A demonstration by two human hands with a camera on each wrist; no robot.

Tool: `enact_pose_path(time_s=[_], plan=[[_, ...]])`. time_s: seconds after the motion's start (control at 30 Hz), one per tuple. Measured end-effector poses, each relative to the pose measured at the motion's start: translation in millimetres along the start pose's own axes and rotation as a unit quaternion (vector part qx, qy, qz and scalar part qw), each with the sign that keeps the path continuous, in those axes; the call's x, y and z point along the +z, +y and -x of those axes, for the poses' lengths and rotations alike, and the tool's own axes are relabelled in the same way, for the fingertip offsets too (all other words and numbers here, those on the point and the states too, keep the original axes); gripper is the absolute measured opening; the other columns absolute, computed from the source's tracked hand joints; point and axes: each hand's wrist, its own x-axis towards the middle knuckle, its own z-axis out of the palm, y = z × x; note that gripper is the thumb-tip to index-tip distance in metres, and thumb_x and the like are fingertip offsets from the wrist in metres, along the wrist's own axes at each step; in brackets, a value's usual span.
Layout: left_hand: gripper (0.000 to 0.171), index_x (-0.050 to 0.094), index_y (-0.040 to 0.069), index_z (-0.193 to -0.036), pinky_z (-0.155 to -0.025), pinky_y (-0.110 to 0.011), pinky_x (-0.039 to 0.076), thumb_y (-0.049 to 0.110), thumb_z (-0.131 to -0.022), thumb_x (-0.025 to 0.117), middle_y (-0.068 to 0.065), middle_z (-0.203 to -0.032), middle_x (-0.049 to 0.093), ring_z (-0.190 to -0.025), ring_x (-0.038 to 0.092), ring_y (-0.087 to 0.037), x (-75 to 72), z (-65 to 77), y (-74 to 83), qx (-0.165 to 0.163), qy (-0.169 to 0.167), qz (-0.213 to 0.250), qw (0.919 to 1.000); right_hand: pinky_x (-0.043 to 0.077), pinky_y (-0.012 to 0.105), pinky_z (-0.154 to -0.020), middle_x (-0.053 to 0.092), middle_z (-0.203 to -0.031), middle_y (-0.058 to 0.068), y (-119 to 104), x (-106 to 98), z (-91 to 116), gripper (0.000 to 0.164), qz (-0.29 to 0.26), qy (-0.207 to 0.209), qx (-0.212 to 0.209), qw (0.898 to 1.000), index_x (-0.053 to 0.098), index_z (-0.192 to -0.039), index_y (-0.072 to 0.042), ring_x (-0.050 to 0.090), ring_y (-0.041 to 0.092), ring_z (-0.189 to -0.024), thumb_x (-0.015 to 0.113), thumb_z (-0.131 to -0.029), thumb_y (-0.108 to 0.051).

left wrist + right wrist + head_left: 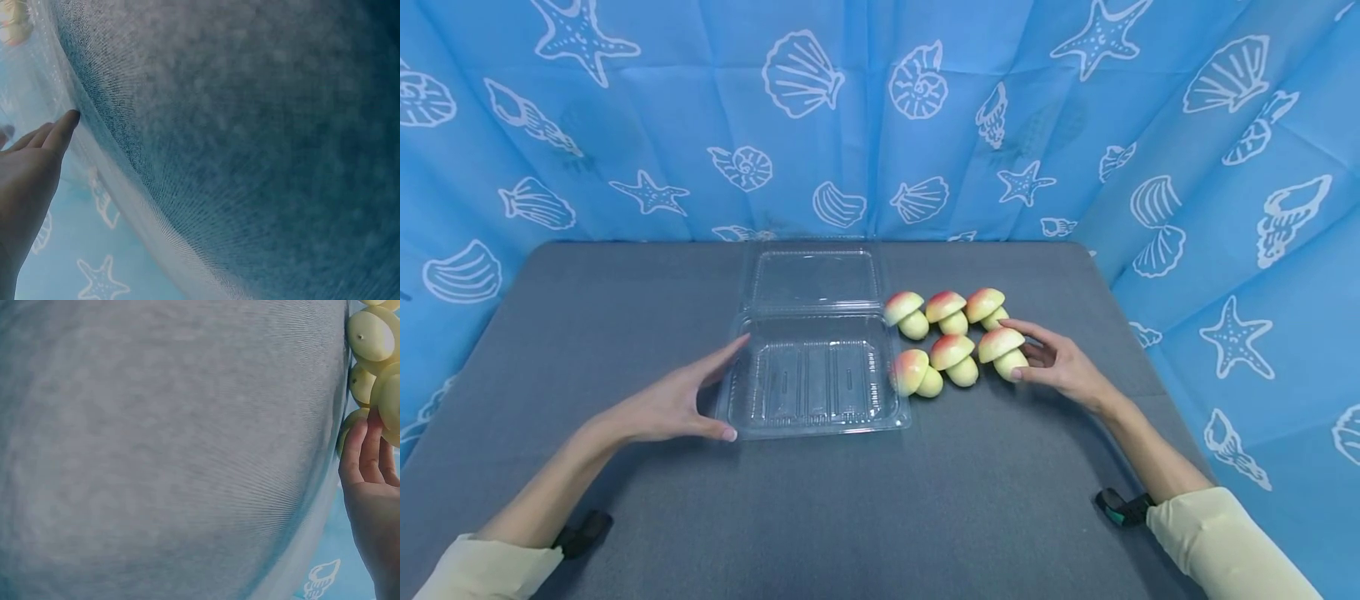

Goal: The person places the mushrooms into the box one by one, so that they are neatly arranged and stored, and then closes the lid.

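Note:
A clear plastic clamshell container [812,432] lies opened on the table, its lid [816,279] folded back. My left hand [673,404] is at its left side, thumb and fingers spread, fingertips right at the rim and the thumb by the front left corner. My right hand [1060,362] holds the rightmost front toy mushroom [1000,343], thumb against the pale stem and fingers curved round its far side. In the right wrist view these fingers [370,447] overlap the mushroom's edge. The other toy mushrooms [953,354], yellow with reddish caps, lie close together in two rows.
The grey cloth-covered table [865,517] reaches back to a blue curtain [865,117] with white shells and starfish. The left mushrooms [910,371] sit right by the container's right wall. A dark strap [1123,507] is on the right wrist.

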Motion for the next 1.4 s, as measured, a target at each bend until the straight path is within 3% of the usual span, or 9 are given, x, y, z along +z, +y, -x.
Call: enact_pose_path(time_s=[0.27, 0.53, 0.7, 0.93, 1.17, 1.4], plan=[[0.124, 0.004, 0.019, -0.162, -0.114, -0.062, 0.024, 0.036, -0.073, 0.089, -0.02, -0.165, 0.008, -0.146, 0.02, -0.046, 1.9, -1.0, 1.2, -0.002, 0.002, -0.001, 1.0, 0.042, 0.021, -0.105, 0.033, -0.156, 0.019, -9, -1, -4, 0.069, 0.019, 0.009, -0.018, 1.0, 0.036, -0.152, -0.001, 0.047, 0.007, -0.132, 0.064, -0.09, 0.01], [0.125, 0.001, 0.021, -0.162, -0.113, -0.063, 0.025, 0.04, -0.074, 0.088, -0.021, -0.164, 0.008, -0.145, 0.022, -0.047, 0.4, -2.8, 2.8, -0.009, 0.015, -0.012, 0.9998, 0.041, 0.021, -0.106, 0.031, -0.156, 0.021, -19, -2, -10, 0.068, 0.02, 0.007, -0.027, 0.999, 0.037, -0.153, -0.003, 0.047, 0.008, -0.133, 0.063, -0.091, 0.01], [0.126, 0.001, 0.02, -0.161, -0.113, -0.067, 0.02, 0.044, -0.073, 0.087, -0.02, -0.165, 0.008, -0.147, 0.015, -0.046, 1.4, -3.3, 5.1, -0.027, 0.015, -0.032, 0.999, 0.046, 0.022, -0.101, 0.033, -0.157, 0.015, -26, 0, -14, 0.068, 0.022, 0.012, -0.015, 1.0, 0.037, -0.153, -0.006, 0.046, 0.01, -0.133, 0.063, -0.092, 0.007], [0.128, 0.0, 0.017, -0.161, -0.113, -0.067, 0.017, 0.043, -0.072, 0.088, -0.02, -0.165, 0.005, -0.148, 0.01, -0.045, 4.1, -3.5, 8.9, -0.018, 0.013, -0.028, 0.9993, 0.052, 0.024, -0.093, 0.033, -0.156, 0.01, -40, 4, -19, 0.066, 0.01, 0.003, 0.006, 1.0, 0.037, -0.153, -0.008, 0.048, 0.01, -0.13, 0.063, -0.093, 0.004], [0.13, -0.002, 0.018, -0.161, -0.113, -0.068, 0.018, 0.042, -0.072, 0.089, -0.02, -0.165, 0.003, -0.148, 0.011, -0.047, 5.8, -2.3, 9.9, -0.026, 0.012, -0.017, 0.9994, 0.05, 0.025, -0.098, 0.029, -0.16, 0.011, -53, 14, -31, 0.069, -0.001, -0.018, 0.0, 1.0, 0.037, -0.154, -0.007, 0.047, 0.012, -0.135, 0.065, -0.092, 0.006], [0.132, -0.004, 0.017, -0.161, -0.114, -0.065, 0.02, 0.046, -0.071, 0.088, -0.018, -0.165, 0.003, -0.148, 0.012, -0.044, 5.9, -5.2, 10.0, -0.034, 0.009, -0.023, 0.9991, 0.056, 0.028, -0.085, 0.03, -0.156, 0.01, -65, 25, -42, 0.07, 0.01, -0.046, 0.0, 0.999, 0.037, -0.153, -0.007, 0.054, 0.02, -0.123, 0.068, -0.091, 0.003]])
